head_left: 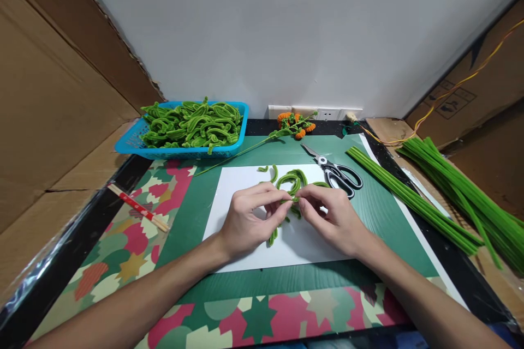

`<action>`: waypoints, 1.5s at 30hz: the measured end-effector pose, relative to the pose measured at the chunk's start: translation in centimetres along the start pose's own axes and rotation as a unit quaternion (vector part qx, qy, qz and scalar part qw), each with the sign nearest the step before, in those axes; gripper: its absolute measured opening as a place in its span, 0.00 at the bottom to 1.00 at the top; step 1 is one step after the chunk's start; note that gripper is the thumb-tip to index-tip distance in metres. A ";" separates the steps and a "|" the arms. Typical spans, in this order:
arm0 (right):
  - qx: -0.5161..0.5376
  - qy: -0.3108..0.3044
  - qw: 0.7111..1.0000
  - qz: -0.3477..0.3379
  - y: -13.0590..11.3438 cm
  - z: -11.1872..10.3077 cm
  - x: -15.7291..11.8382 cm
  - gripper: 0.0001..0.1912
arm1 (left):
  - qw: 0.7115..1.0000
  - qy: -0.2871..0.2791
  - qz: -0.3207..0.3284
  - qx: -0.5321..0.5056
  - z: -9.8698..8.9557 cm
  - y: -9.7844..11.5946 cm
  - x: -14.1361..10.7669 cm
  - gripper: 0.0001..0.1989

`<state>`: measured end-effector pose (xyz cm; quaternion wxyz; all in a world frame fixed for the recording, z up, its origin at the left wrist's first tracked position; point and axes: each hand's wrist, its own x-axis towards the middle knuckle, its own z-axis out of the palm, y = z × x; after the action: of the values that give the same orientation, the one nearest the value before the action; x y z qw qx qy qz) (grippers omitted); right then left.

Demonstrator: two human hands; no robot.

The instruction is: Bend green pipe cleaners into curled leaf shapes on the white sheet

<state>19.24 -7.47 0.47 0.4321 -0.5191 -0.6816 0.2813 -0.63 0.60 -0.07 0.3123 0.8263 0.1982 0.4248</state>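
Observation:
My left hand [256, 215] and my right hand [327, 215] meet over a white sheet [229, 251]. Each one pinches a green pipe cleaner [293, 200] between thumb and fingertips; most of that piece is hidden by the fingers. Just beyond the fingertips lie looped green pipe cleaners [292, 177], and several short bent pieces are scattered around on the paper. Scissors with black-and-grey handles [341, 174] rest right behind my right hand, blades pointing to the back left.
A blue basket [244, 128] heaped with curled green pipe cleaners stands back left. An orange-flowered stem [262, 143] lies behind the paper. Straight green pipe cleaners [409, 196] lie right, beside a larger bundle [462, 191]. Wrapped chopsticks [137, 206] lie left. Cardboard [53, 65] flanks the table.

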 end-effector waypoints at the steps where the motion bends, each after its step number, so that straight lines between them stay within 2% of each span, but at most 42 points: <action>1: -0.001 0.000 1.000 0.000 0.0 0.0 0.0 0.09 | 1.000 -0.001 0.000 0.000 0.0 0.0 0.0 0.05; 8: 0.001 0.005 1.000 0.007 0.0 0.0 0.0 0.08 | 1.000 -0.018 -0.006 -0.008 -0.1 -0.2 0.0 0.05; 15: 0.028 0.033 0.999 0.030 0.0 -0.9 0.1 0.09 | 0.999 0.009 -0.032 -0.022 -0.3 -0.1 0.3 0.05; 26: 0.045 -0.034 0.997 0.055 -0.1 -0.8 0.2 0.13 | 0.999 -0.012 -0.020 -0.033 -0.1 -0.2 0.2 0.05; 45: 0.051 -0.050 0.996 0.049 0.1 -0.9 0.1 0.12 | 0.999 -0.021 -0.028 -0.041 -0.1 -0.2 0.0 0.05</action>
<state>20.03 -7.43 0.83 0.4092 -0.5151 -0.6606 0.3619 -0.70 0.78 -0.17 0.3617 0.8159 0.1973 0.4058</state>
